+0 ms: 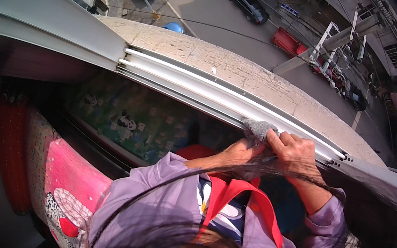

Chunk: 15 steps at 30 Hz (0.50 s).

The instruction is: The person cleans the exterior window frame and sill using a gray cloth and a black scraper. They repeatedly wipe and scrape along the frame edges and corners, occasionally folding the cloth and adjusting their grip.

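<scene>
A grey cloth [260,129] is bunched up at the inner edge of a white sliding-window track [205,85]. My right hand [294,152] pinches the cloth from the right between thumb and fingers. From below, my left hand [243,152] grips the cloth's lower part, close beside the right hand. Part of the cloth hangs down between my wrists, and strands of dark hair cross in front of it. The fingertips of my left hand are partly hidden by the cloth.
Outside the track runs a stone ledge [232,60], with a street and parked cars [247,4] far below. White window frames bound the opening at left [60,10] and right [382,178]. Indoors, a pink patterned cover [76,174] lies at lower left.
</scene>
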Each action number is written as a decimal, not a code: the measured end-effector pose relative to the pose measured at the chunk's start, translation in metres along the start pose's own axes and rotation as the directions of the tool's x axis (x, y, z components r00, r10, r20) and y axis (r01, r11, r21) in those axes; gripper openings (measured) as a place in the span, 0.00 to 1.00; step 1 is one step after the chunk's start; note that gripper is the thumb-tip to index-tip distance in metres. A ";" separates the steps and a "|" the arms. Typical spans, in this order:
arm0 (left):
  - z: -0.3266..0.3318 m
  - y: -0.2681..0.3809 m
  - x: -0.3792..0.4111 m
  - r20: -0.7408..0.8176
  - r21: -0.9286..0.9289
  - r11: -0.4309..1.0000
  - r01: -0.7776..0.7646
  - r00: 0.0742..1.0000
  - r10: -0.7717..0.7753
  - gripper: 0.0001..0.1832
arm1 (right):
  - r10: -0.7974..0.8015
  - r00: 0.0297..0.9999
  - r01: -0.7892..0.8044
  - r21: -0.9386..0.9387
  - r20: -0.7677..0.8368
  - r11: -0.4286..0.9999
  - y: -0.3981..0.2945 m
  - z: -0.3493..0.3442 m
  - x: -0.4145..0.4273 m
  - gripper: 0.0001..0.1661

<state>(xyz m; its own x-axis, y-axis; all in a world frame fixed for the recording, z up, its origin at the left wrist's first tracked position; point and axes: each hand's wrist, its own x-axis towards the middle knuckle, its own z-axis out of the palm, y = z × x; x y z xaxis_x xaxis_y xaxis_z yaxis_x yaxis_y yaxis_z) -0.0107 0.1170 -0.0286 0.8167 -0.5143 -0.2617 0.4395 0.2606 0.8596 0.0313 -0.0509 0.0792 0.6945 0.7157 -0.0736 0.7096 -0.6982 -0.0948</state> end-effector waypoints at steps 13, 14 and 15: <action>0.125 -0.074 0.080 0.364 0.465 0.634 -0.617 0.787 0.498 0.18 | 0.182 0.981 -0.191 -0.174 -0.065 0.966 0.056 -0.014 -0.130 0.22; 0.134 -0.076 0.081 0.328 0.413 0.646 -0.642 0.767 0.552 0.19 | 0.202 0.979 -0.203 -0.177 -0.025 0.963 0.055 -0.016 -0.133 0.22; 0.136 -0.077 0.086 0.313 0.334 0.739 -0.586 0.808 0.499 0.19 | 0.231 0.973 -0.228 -0.199 -0.009 0.953 0.052 -0.020 -0.133 0.20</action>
<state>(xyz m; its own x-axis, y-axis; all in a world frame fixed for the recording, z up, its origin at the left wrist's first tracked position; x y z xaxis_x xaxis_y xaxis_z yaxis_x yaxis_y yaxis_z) -0.0254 -0.0587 -0.0574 0.7626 -0.5408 0.3550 -0.2786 0.2208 0.9347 -0.0213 -0.1825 0.1040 0.8404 0.5353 -0.0843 0.5419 -0.8312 0.1245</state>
